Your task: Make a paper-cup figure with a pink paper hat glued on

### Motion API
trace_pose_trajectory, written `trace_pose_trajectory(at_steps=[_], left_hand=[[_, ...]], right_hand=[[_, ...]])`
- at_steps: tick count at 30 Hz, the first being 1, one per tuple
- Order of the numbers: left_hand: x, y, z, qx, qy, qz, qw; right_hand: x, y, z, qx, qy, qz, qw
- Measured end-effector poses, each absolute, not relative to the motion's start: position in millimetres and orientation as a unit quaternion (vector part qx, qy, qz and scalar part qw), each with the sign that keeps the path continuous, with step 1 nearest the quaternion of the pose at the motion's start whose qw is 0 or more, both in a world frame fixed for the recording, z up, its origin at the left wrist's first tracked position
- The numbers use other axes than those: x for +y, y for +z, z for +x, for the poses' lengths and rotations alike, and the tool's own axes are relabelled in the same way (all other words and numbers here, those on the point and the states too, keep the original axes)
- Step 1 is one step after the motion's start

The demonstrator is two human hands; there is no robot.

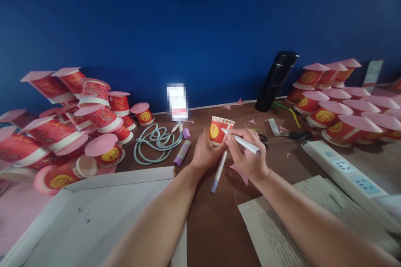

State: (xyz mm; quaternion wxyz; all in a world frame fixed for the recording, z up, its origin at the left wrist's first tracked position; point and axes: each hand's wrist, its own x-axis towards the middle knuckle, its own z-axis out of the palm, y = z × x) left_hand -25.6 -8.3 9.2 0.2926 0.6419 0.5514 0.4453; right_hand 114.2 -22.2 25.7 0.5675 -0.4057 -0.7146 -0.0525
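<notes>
Head view: the left hand (205,152) grasps the red cup (215,130) over the middle of the worktop (209,221), while the right hand (252,160) grips a white pen (244,142) at its side, seemingly a marking step whose next stroke calls for steadiness.

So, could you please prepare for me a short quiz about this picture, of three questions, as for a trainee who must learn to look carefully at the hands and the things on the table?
1. True or false: the left hand holds a red paper cup and the right hand holds a white pen.

2. Which of these lies on the table just in front of the hands?
A) the black bottle
B) a second pen
C) the power strip

3. Fill in the missing colour: the wall behind the table is dark ____.

Key: 1 true; 2 B; 3 blue.
</notes>
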Motion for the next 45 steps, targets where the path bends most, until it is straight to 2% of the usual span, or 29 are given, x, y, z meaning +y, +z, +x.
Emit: trace_pose_trajectory(at_steps=[16,45], left_hand=[[-9.5,12.1,-25.4,0.546,0.469,0.599,0.352],[-9.3,10.7,-25.8,0.542,0.464,0.612,0.342]], right_hand=[[-23.8,28.6,114.6,-0.704,-0.048,-0.411,0.577],[-22.2,28.9,114.2,-0.709,-0.061,-0.41,0.57]])
